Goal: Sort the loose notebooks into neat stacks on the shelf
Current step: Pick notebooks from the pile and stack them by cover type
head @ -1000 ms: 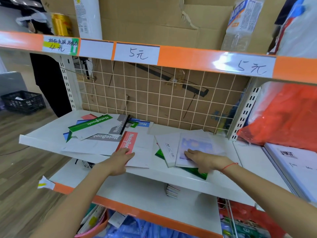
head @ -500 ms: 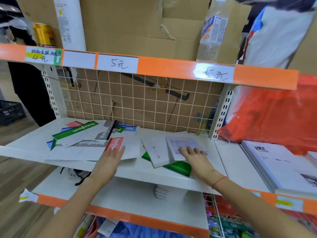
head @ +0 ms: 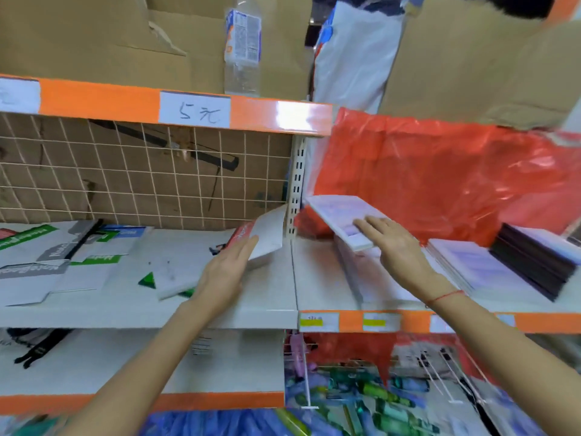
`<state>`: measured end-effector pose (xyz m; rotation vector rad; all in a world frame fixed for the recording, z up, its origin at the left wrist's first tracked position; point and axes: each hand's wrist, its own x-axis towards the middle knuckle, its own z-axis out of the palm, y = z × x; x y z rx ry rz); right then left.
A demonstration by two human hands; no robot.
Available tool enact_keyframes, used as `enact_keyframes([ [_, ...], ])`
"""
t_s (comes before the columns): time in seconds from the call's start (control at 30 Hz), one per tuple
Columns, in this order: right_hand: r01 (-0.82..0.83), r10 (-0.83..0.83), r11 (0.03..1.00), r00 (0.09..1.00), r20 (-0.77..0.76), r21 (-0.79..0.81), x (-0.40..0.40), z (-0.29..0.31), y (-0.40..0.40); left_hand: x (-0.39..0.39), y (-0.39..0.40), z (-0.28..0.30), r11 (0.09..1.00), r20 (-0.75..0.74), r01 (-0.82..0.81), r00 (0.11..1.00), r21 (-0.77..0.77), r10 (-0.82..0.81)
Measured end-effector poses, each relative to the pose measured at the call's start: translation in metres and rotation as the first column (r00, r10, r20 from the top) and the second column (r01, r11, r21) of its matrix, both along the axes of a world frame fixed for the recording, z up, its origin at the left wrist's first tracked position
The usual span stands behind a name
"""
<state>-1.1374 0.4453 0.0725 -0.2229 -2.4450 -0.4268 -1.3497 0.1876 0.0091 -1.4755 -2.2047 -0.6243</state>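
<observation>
Above the shelf (head: 276,297), both hands grasp notebooks: left hand (head: 224,272) red-edged notebook (head: 267,237), right hand (head: 393,247) lilac notebook (head: 339,215).

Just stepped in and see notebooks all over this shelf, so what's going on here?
A person is sorting them. The right hand holds a pale purple notebook lifted above a stack of similar ones on the right-hand shelf bay. The left hand holds a red-edged white notebook raised off the left shelf. Loose green, grey and blue notebooks lie scattered at far left, unsorted.
</observation>
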Motion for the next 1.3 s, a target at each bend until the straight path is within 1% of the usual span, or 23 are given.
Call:
enact_keyframes([
  [0.1, 0.036, -0.035, 0.999, 0.999, -0.026, 0.018, 0.071, -0.001, 0.056, 0.043, 0.058, -0.009, 0.997, -0.019, 0.071, 0.997, 0.018, -0.071],
  [0.23, 0.110, -0.109, 0.994, 0.993, -0.051, 0.013, 0.148, -0.007, 0.120, 0.097, 0.124, -0.017, 0.994, -0.082, 0.113, 0.990, 0.008, -0.112],
  [0.33, 0.158, -0.159, 0.987, 0.987, -0.037, -0.016, 0.191, -0.015, 0.158, 0.137, 0.159, -0.017, 0.992, -0.123, 0.126, 0.985, 0.019, -0.122],
  [0.47, 0.206, -0.204, 0.976, 0.978, 0.040, -0.070, 0.222, -0.023, 0.192, 0.177, 0.190, -0.014, 0.989, -0.179, 0.142, 0.975, 0.030, -0.134],
  [0.53, 0.231, -0.225, 0.967, 0.972, 0.066, -0.103, 0.231, -0.030, 0.204, 0.187, 0.201, -0.011, 0.983, -0.196, 0.174, 0.967, 0.048, -0.162],
  [0.6, 0.249, -0.240, 0.960, 0.967, 0.082, -0.125, 0.237, -0.037, 0.214, 0.189, 0.212, -0.009, 0.984, -0.181, 0.174, 0.970, 0.040, -0.165],
  [0.83, 0.306, -0.290, 0.947, 0.945, 0.153, -0.097, 0.234, -0.056, 0.235, 0.195, 0.249, -0.010, 0.978, -0.175, 0.210, 0.963, 0.011, -0.205],
  [0.97, 0.303, -0.292, 0.952, 0.943, 0.159, -0.049, 0.221, -0.067, 0.246, 0.205, 0.264, -0.013, 0.981, -0.167, 0.193, 0.968, 0.025, -0.186],
  [1.07, 0.347, -0.337, 0.938, 0.912, 0.234, -0.002, 0.213, -0.073, 0.249, 0.212, 0.268, -0.016, 0.990, -0.162, 0.136, 0.978, 0.037, -0.129],
  [1.1, 0.367, -0.353, 0.930, 0.901, 0.253, -0.011, 0.210, -0.077, 0.249, 0.212, 0.270, -0.016, 0.992, -0.164, 0.115, 0.981, 0.056, -0.104],
  [1.17, 0.355, -0.306, 0.930, 0.893, 0.331, -0.098, 0.209, -0.085, 0.255, 0.218, 0.275, -0.013, 0.994, -0.172, 0.055, 0.984, 0.090, -0.039],
  [1.23, 0.302, -0.205, 0.934, 0.891, 0.405, -0.192, 0.215, -0.097, 0.268, 0.227, 0.280, -0.016, 0.992, -0.178, -0.007, 0.984, 0.128, 0.030],
  [1.3, 0.254, -0.078, 0.925, 0.855, 0.512, -0.282, 0.224, -0.098, 0.281, 0.239, 0.284, -0.017, 0.987, -0.188, -0.064, 0.978, 0.146, 0.092],
])
